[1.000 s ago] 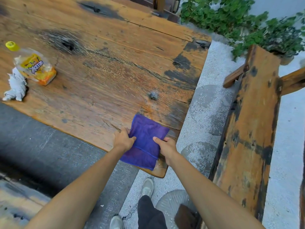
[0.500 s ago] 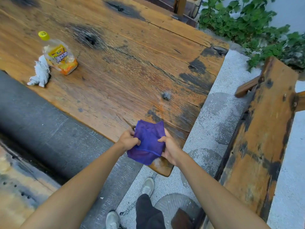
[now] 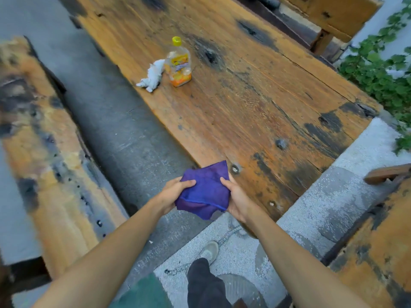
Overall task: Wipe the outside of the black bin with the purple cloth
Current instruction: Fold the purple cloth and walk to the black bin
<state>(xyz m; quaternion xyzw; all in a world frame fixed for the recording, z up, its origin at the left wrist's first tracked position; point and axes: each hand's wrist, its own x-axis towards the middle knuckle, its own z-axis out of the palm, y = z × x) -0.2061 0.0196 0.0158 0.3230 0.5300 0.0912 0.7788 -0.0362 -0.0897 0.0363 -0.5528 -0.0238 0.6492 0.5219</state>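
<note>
The purple cloth (image 3: 205, 188), folded, is gripped by the left hand (image 3: 172, 193) at 9 o'clock and the right hand (image 3: 236, 196) at 3 o'clock, above the table (image 3: 244, 96) corner.

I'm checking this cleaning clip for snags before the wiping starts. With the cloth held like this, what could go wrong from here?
1. The folded purple cloth is gripped at its edges by the left hand and right hand, with a loose layer sagging below; it may unfold or slip.
2. No black bin is in view, so the person must turn, with wooden benches close on both sides.
3. A loose shoelace trails on the ground near the shoe: possible trip.
</note>
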